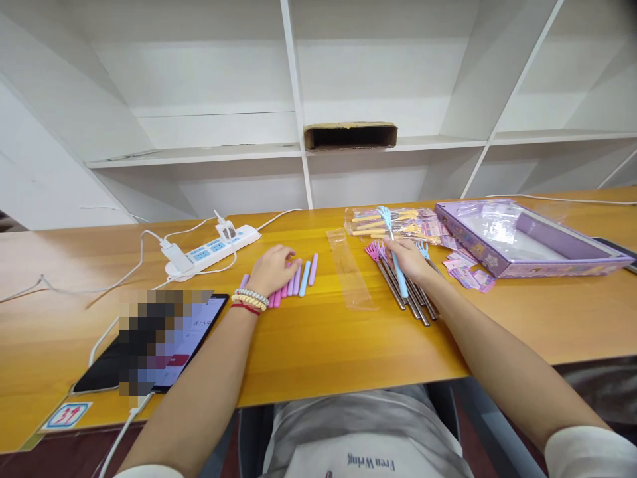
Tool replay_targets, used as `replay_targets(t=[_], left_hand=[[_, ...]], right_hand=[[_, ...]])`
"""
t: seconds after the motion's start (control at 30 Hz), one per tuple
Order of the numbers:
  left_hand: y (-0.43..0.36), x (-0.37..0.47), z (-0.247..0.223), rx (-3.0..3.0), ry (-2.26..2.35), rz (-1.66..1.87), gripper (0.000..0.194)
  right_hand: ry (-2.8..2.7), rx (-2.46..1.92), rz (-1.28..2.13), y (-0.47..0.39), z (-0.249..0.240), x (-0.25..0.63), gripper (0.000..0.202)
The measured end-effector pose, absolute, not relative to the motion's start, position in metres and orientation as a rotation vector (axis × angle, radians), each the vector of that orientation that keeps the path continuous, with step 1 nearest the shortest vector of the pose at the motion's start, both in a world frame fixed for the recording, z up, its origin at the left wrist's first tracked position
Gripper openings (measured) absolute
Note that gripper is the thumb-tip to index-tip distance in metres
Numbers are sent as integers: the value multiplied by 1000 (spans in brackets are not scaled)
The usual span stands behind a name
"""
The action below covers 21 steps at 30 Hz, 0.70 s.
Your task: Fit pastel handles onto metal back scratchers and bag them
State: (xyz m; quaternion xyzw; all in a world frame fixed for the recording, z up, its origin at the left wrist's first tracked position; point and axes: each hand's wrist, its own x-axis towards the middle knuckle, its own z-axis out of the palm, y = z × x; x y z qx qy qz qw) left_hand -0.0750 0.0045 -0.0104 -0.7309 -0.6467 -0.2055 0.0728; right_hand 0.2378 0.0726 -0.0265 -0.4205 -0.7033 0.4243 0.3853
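My right hand (409, 259) is closed round a blue back scratcher (399, 273), its claw-shaped head pointing away from me and its light blue grip toward me. Below it lie several metal-shafted back scratchers (393, 282) with pink, purple and blue heads. My left hand (271, 269) rests over a row of short pink, purple and blue grip tubes (297, 280), its fingers bent and thumb apart from the forefinger. The hand covers part of the row. One purple tube (313, 269) lies at the row's right end.
A clear plastic sleeve (351, 269) lies between my hands. Behind are packaged yellow-handled scratchers (368, 222). To the right are printed cards (468, 271) and a purple box (527, 269). A power strip (213, 251) and a tablet (199, 328) lie left; white shelving (223, 156) stands behind.
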Motion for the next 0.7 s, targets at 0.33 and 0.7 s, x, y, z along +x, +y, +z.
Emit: replay_targets(t=[0.33,0.7], left_hand=[[-30,14,-17,-3010,-1056,-502,45],[-24,20,-25,-2606,-1153,-742,29]], right_hand=[[-2017,-1080,1058,61,-26,232,51],[-2213,-1080,1443,45,-15,227,43]])
